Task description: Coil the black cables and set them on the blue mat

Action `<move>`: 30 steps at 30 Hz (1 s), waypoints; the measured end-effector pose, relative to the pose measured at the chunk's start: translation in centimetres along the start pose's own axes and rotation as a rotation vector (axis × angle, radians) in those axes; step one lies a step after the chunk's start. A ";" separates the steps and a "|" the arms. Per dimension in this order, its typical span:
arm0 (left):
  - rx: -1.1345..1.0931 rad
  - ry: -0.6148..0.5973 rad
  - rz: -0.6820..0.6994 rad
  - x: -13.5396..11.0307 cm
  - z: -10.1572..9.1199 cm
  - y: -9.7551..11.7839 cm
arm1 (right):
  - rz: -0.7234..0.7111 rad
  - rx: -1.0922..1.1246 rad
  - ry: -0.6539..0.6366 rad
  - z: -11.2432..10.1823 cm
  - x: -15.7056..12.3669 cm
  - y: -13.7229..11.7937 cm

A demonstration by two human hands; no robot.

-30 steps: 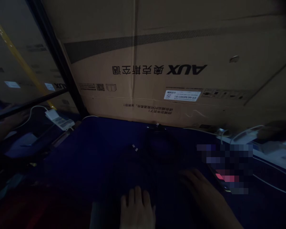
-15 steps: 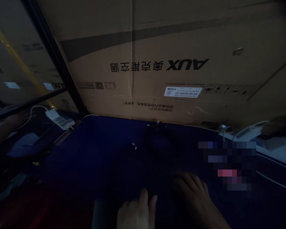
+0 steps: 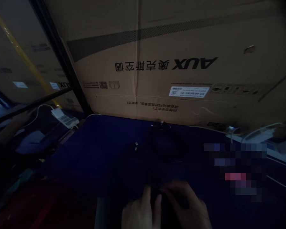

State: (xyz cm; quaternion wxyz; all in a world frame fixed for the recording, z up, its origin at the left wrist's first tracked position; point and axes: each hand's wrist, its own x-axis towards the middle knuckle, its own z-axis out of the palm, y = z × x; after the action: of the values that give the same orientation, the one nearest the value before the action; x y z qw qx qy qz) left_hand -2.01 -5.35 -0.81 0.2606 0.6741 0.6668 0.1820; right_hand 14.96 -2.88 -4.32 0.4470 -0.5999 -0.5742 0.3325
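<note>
Low in the middle of the head view, my left hand (image 3: pixel 140 210) is closed, its thumb and index finger around something too dark to make out. Just to its right, my right hand (image 3: pixel 192 203) bends inward with its fingertips pinched near the left thumb; what they hold is lost in shadow. Beyond both hands lies a dark coiled cable (image 3: pixel 166 157) with small white ends near the back edge. Two little white connector-like pieces (image 3: pixel 136 144) show to the left of the coil. The surface under the hands is a dark blue tabletop (image 3: pixel 92 143).
A large cardboard box (image 3: pixel 152 38) with upside-down print stands behind the table. A dark metal post (image 3: pixel 62 57) rises at left, beside a white power strip (image 3: pixel 65 118). Another person's arm (image 3: pixel 11 127) is at far left. A blurred pixelated patch and white cables lie right.
My right hand has moved left and nearer to my left hand, its fingers now pinched together. The whole view has shifted slightly; the left hand keeps its pose.
</note>
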 end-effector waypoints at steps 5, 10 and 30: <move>-0.142 -0.092 -0.032 0.5 -0.7 0.0 | 0.099 0.040 -0.124 -0.3 0.7 -0.9; -0.232 -0.181 -0.090 0.7 -1.6 0.2 | 0.110 0.037 -0.210 0.0 1.5 -2.2; -0.597 -0.015 -0.034 1.5 -1.1 -1.0 | 0.090 0.071 -0.061 0.2 1.5 -2.1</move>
State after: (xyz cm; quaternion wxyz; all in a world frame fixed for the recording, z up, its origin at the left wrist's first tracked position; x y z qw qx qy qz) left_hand -3.41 -3.79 -0.67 0.4551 0.5577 0.5931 0.3607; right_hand 14.13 -1.45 -2.30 0.4350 -0.5982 -0.5480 0.3907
